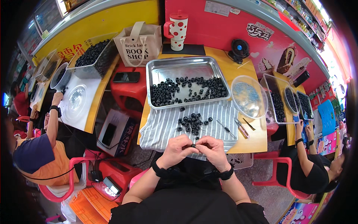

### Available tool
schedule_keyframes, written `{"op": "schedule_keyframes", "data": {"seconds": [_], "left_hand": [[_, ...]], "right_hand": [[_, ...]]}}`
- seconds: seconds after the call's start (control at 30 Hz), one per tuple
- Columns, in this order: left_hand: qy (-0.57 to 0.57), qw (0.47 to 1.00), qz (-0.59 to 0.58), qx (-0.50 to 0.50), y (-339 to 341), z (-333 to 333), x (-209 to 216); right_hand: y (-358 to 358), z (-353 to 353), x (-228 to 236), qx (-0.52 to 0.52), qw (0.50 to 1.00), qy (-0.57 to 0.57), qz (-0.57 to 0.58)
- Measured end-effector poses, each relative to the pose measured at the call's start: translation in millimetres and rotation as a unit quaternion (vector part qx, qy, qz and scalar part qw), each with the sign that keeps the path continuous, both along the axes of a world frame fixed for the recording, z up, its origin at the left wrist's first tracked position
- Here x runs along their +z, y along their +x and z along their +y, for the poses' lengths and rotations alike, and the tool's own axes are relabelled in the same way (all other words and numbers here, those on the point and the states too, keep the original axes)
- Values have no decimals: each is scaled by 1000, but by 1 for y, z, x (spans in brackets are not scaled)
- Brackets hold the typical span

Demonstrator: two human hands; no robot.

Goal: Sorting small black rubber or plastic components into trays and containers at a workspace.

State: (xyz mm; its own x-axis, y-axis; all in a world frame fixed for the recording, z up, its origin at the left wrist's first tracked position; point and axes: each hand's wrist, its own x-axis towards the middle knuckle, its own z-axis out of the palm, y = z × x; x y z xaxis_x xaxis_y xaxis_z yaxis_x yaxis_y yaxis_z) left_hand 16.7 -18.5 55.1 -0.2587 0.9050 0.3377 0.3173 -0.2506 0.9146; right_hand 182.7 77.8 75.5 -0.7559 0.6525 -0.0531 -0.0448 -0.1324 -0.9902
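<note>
My left hand (174,152) and my right hand (213,149) meet at the near edge of the table, fingertips pinched together. Between them is a small black ring-shaped part (193,146), mostly hidden by the fingers. Just beyond, a loose pile of similar black parts (191,124) lies on a grey-and-white striped cloth (156,127). Behind the pile, a shallow metal tray (182,67) holds many more. To the right of the pile rest a thin dark pick-like tool (226,128), a hand tool with pinkish handles (243,130) and slim dark tweezers (249,124).
A clear round tub (265,106) with bluish bits stands right of the tray. Farther back are a spotted tumbler (179,33), a canvas bag (123,41) and a black fan (239,50). Co-workers sit left and right. A phone (126,77) lies on a red stool (130,91).
</note>
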Motion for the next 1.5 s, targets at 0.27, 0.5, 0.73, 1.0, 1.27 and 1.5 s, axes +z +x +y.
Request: {"op": "schedule_keyframes", "data": {"seconds": [0.27, 0.5, 0.73, 1.0, 1.27, 1.5], "left_hand": [[33, 997, -63, -25, 2, 0, 4], [-18, 941, -332, -63, 7, -4, 0], [-14, 917, -393, -65, 8, -6, -11], [-38, 905, -413, -90, 2, -7, -13], [-64, 870, -474, -122, 2, -5, -18], [-39, 867, -479, -131, 4, 0, -25]], "right_hand": [[-2, -11, 6, -54, 998, 27, 13], [-4, -17, 12, -68, 996, 23, 44], [-7, -22, 11, -78, 994, 73, 39], [-9, -16, 7, -56, 996, 62, -9], [-9, -21, 6, -47, 999, 16, -21], [-4, -7, 8, -98, 977, 176, -73]]}}
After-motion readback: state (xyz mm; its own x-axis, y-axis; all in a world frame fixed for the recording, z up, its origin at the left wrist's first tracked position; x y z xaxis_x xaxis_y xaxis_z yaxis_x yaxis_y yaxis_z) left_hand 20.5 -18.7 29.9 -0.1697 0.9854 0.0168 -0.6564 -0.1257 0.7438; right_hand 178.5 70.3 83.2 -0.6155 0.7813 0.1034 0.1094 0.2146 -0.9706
